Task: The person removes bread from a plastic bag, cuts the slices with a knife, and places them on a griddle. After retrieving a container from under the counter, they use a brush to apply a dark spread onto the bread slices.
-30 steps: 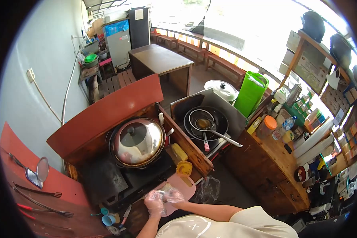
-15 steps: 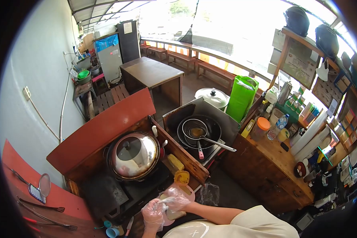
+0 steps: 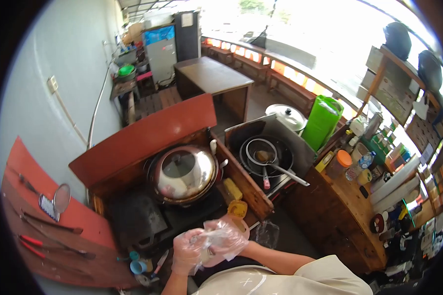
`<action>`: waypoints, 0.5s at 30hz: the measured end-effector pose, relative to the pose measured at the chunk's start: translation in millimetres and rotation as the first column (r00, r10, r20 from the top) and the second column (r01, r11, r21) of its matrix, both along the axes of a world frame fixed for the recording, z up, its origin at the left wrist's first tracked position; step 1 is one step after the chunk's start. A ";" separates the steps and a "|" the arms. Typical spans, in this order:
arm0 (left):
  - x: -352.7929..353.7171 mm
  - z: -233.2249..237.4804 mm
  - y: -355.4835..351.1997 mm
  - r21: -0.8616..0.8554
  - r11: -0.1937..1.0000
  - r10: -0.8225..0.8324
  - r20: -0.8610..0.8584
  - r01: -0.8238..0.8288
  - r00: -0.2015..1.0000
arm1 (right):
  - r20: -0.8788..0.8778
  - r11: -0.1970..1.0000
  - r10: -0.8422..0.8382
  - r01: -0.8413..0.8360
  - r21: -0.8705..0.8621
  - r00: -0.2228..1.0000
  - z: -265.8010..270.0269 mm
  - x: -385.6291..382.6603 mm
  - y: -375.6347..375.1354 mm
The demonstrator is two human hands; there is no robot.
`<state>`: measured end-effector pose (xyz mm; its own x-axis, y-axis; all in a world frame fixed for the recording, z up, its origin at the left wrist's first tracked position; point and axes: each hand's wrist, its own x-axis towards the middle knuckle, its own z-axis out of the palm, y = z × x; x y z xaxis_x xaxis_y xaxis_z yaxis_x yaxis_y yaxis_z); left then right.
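Both my hands wear loose, clear plastic gloves and meet low in the middle of the view. My left hand is closed, its fingers curled toward the right hand. My right hand is closed too, with loose glove plastic bunched around its fingers. Something pale and whitish lies between and under them, but the plastic hides what it is. Just beyond the right hand shows the edge of a pink board or tray. An orange-yellow container and a yellow block-shaped item stand farther along the wooden ledge.
A lidded pan sits on the stove ahead. Right of it, a strainer rests in a black wok. A knife and blue cup are at lower left. A crumpled plastic bag lies beside my right forearm.
The view has swung left, so the surroundings sit farther right. My hands have risen slightly in view and stay together, with the right glove's plastic bunched more loosely.
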<state>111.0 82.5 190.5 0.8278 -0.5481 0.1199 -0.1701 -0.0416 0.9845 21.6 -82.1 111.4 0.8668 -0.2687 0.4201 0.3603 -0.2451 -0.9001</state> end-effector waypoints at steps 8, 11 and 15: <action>18.7 -2.0 14.3 0.037 0.998 -0.048 -0.026 0.049 0.999 | 0.229 0.746 -0.083 0.213 -0.631 0.970 11.8 32.8 11.7; 22.1 -5.5 16.6 0.082 0.996 -0.041 -0.012 0.042 0.999 | 0.291 0.738 -0.126 0.286 -0.612 0.948 10.9 26.5 13.7; 24.2 -10.3 17.4 0.216 0.976 -0.034 0.148 0.001 0.988 | -0.159 0.964 -0.046 0.086 0.253 0.986 0.7 6.9 13.1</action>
